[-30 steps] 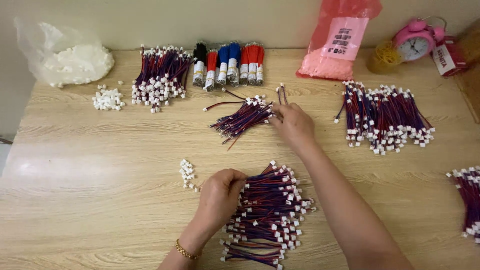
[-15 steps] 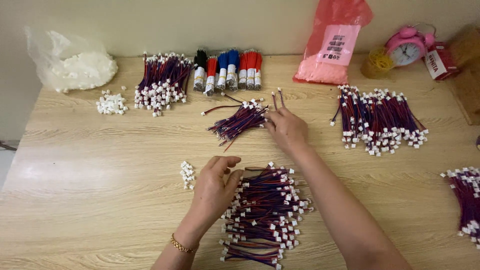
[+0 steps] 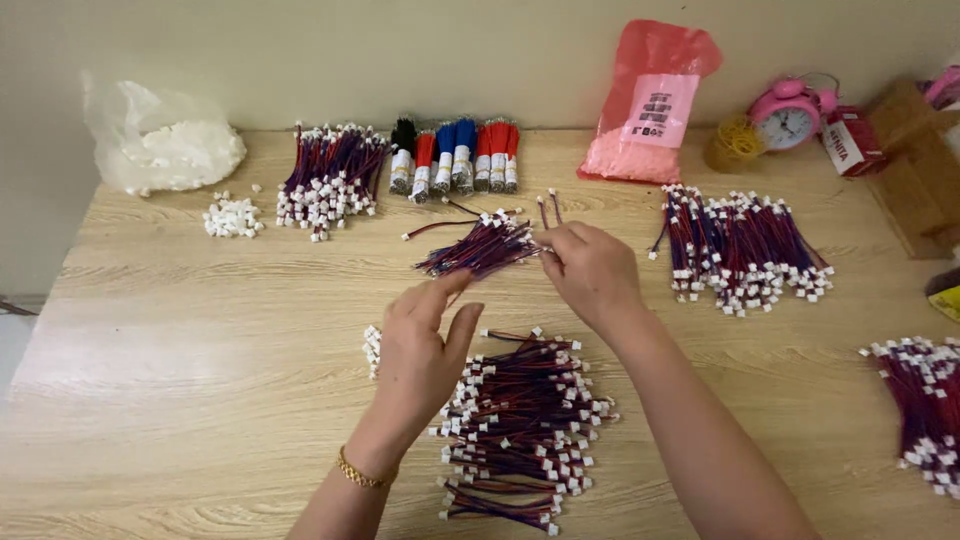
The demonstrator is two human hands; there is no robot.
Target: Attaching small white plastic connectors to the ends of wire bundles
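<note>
Right hand (image 3: 592,268) seemingly pinches 1 red-blue wire bundle (image 3: 480,248), white-tipped.

A small bundle of red-and-blue wires (image 3: 478,247) with white plug ends lies slanted on the tabletop (image 3: 180,330), its upper right end pinched in the right hand's fingers (image 3: 560,243). Nearer the body, a larger heap of the same wires (image 3: 520,425) lies spread out, white connectors scattered through it.

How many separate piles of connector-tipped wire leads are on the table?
5: back-left pile, small bundle at the right hand, near pile beside the left hand, right pile, right-edge pile, partly cut off; more may lie outside view.
</note>
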